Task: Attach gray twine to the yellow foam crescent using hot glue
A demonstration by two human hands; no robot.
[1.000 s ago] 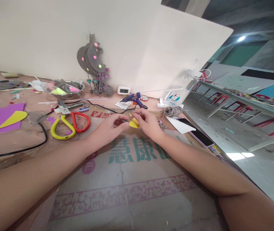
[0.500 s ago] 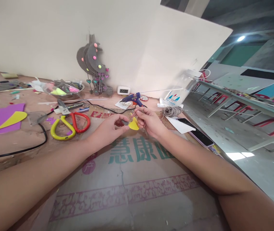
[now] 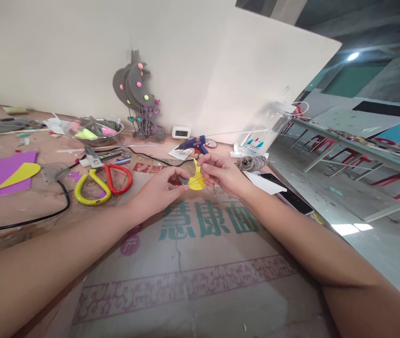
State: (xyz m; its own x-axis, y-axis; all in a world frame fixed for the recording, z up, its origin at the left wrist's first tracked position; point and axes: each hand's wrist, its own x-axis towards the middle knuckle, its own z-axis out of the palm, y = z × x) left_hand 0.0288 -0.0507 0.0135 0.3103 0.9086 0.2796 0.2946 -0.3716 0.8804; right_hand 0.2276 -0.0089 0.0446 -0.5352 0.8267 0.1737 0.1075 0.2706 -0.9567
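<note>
Between the thumb and fingers of my left hand (image 3: pixel 161 191) is a small dark grey piece (image 3: pixel 183 180), mostly covered by the fingers. My right hand (image 3: pixel 221 174) is closed in a pinch on a thin grey string (image 3: pixel 194 181), which stretches across to the left fingertips. Behind the string, in the gap between both hands, shows a yellow cut-out piece (image 3: pixel 197 172); I cannot tell whether it lies on the table or is touched. Just beyond the hands rests a blue glue gun (image 3: pixel 193 143).
Scissors with yellow and red handles (image 3: pixel 92 191) lie left, near purple sheets (image 3: pixel 1 173) and a black cable (image 3: pixel 66 197). A ball of grey string (image 3: pixel 252 163), a phone (image 3: pixel 296 201) and a plastic container (image 3: pixel 256 141) are right. Grey crescent ornaments (image 3: pixel 131 89) hang on the back board.
My right hand has shifted slightly right, away from the left, and the string now spans the gap. More of the yellow piece shows. My left hand stays nearly still.
</note>
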